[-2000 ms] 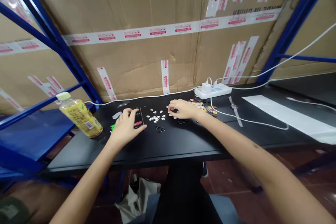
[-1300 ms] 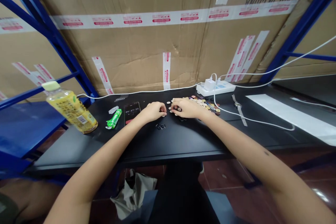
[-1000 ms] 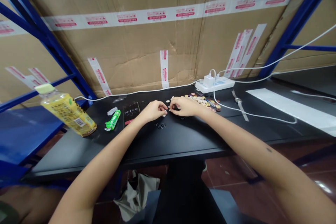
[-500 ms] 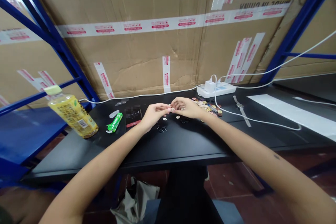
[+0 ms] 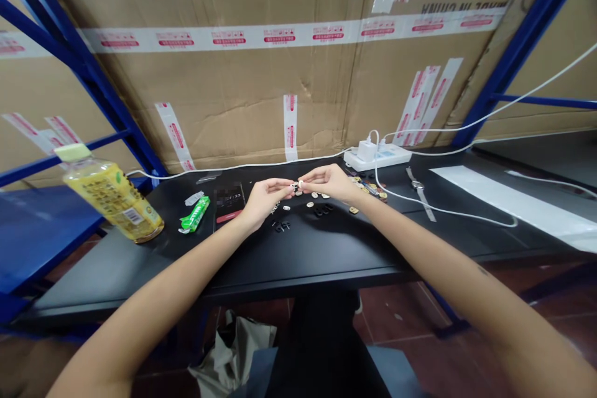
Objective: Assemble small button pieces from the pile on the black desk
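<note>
Over the back middle of the black table, my two hands meet at the fingertips. My left hand pinches a small black-and-white piece. A small pale round piece sits between the thumb and fingers of my right hand, right against the other piece. Their exact kind is too small to make out. Below my hands lie several pale oval button-like pieces, a white one, small black parts and black parts with pins. More pieces lie partly hidden behind my right wrist.
A yellow drink bottle, a green wrapper and a dark phone-like screen are at left. A white power strip with cables and a wristwatch lie at right. Cardboard stands behind the table.
My right fingers have straightened from a curl, and the two pinched pieces now show more plainly at the fingertips. The whole view has shifted slightly.
</note>
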`<action>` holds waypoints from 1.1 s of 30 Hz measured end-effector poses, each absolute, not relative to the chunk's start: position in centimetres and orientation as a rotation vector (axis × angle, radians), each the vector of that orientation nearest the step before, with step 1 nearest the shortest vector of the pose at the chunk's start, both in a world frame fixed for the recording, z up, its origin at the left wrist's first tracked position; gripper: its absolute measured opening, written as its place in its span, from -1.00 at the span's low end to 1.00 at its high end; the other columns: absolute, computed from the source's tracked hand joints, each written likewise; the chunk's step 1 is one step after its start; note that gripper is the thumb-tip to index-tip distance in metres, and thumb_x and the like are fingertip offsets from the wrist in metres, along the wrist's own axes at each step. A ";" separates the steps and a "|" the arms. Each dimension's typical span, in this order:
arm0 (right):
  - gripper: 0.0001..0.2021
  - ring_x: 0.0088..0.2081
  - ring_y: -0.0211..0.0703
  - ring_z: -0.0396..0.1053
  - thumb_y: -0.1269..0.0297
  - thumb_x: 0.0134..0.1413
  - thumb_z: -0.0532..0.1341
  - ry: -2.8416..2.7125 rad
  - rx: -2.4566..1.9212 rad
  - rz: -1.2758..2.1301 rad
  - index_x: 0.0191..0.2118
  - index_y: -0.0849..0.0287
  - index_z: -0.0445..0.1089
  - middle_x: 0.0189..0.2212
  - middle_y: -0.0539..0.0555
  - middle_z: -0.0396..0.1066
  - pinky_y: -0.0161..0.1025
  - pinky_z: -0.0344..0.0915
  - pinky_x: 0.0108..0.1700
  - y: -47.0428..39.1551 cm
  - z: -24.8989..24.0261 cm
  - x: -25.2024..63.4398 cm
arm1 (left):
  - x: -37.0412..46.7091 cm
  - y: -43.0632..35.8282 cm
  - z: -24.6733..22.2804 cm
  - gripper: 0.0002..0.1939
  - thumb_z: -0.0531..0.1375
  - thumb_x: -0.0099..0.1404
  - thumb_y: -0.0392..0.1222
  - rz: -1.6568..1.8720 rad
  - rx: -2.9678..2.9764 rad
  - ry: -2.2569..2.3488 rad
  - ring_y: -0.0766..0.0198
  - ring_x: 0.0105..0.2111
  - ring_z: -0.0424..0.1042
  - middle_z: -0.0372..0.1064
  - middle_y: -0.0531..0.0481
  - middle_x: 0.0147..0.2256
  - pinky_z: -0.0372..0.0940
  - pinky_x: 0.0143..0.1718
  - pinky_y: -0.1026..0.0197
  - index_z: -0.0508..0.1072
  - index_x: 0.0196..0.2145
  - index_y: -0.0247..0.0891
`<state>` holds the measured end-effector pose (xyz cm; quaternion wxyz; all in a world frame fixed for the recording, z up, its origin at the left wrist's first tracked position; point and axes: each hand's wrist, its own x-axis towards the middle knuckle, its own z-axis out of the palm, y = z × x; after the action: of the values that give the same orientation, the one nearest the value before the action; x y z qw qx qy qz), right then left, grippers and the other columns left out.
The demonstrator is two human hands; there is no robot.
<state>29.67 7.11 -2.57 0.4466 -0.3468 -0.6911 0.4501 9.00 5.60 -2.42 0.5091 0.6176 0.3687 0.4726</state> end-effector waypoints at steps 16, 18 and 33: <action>-0.59 -0.27 -0.12 0.54 0.14 -0.17 0.42 -1.769 -0.819 1.147 -0.18 0.27 0.51 -0.32 0.16 0.57 -0.17 0.47 -0.12 6.8 -2.5 29.8 | 9.0 5.9 -2.7 -0.67 0.40 0.05 -0.12 1.158 1.563 0.895 0.22 -0.31 0.51 0.53 -0.13 -0.33 0.37 -0.07 0.07 0.52 -0.28 -0.38; -0.59 -0.25 -0.12 0.54 0.14 -0.17 0.42 -1.782 -0.819 1.146 -0.17 0.27 0.51 -0.32 0.17 0.57 -0.17 0.46 -0.10 6.7 -2.4 29.8 | 9.0 5.9 -2.7 -0.68 0.39 0.06 -0.12 1.144 1.577 0.876 0.22 -0.30 0.52 0.54 -0.14 -0.32 0.38 -0.07 0.08 0.52 -0.27 -0.38; -0.65 -0.29 -0.14 0.54 0.12 -0.18 0.43 -1.729 -0.797 1.182 -0.26 0.25 0.54 -0.34 0.16 0.57 -0.17 0.47 -0.14 6.4 -2.0 29.8 | 9.1 5.6 -2.4 -0.68 0.38 0.09 -0.16 1.159 1.522 0.796 0.19 -0.25 0.54 0.56 -0.19 -0.26 0.38 0.00 0.05 0.54 -0.24 -0.41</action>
<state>29.80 6.38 -2.04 0.4355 -0.3201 -0.6946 0.4748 9.14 5.60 -2.44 0.5095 0.6321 0.3306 0.4813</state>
